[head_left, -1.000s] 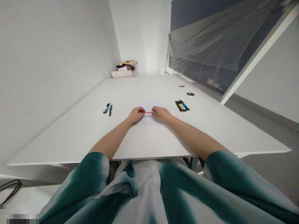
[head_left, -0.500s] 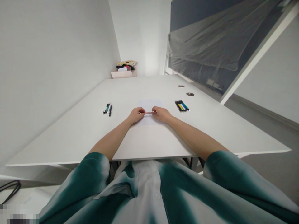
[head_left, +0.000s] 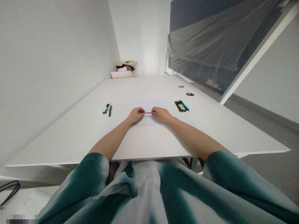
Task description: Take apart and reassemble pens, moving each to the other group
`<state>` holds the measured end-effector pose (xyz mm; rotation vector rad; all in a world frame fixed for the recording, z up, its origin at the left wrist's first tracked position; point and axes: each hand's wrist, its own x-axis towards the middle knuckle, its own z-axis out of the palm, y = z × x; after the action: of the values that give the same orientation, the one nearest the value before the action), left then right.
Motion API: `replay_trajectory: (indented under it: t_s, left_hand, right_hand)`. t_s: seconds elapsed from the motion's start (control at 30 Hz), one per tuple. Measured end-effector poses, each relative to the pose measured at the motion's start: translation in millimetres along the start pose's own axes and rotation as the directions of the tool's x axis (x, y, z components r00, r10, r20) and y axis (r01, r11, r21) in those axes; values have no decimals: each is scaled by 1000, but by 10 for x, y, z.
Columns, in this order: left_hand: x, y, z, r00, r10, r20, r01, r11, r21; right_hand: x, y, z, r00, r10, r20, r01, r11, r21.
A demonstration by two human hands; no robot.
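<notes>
A thin pinkish pen-like stick (head_left: 148, 112) lies level between my two hands. My left hand (head_left: 136, 114) is closed on its left end, and my right hand (head_left: 160, 114) is closed on its right end; the ends are partly covered by the fingers. Whether it is a pen or a pencil cannot be made out. Under both hands lies a white sheet of paper (head_left: 147, 121), close to the table's front edge.
On the white table (head_left: 70, 133), a few dark and green pens (head_left: 107, 109) lie to the left. A row of several coloured pens (head_left: 182, 106) lies to the right. Round metal-rimmed inserts (head_left: 190, 94) sit farther back. A pale box (head_left: 121, 74) with folded cloths stands at the far end.
</notes>
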<state>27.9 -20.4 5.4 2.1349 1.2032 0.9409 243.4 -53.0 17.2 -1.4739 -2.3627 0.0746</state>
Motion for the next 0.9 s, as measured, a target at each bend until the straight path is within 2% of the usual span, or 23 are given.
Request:
replay_trajectory:
  t_s: [0.2, 0.33, 0.47, 0.9]
  left_hand:
    - [-17, 24, -18, 1000, -9, -13, 9, 1000, 9]
    - [-9, 2, -30, 998, -57, 4, 56, 995, 87]
    - [7, -20, -35, 999, -47, 22, 43, 990, 137]
    - [-3, -13, -39, 1000, -20, 18, 18, 995, 98]
  right_hand:
    - [8, 18, 9, 1000, -21, -18, 20, 1000, -3]
    - [14, 25, 17, 1000, -16, -26, 16, 1000, -1]
    - [14, 22, 14, 999, -22, -26, 22, 1000, 0]
    - [3, 19, -3, 999, -51, -4, 51, 999, -16]
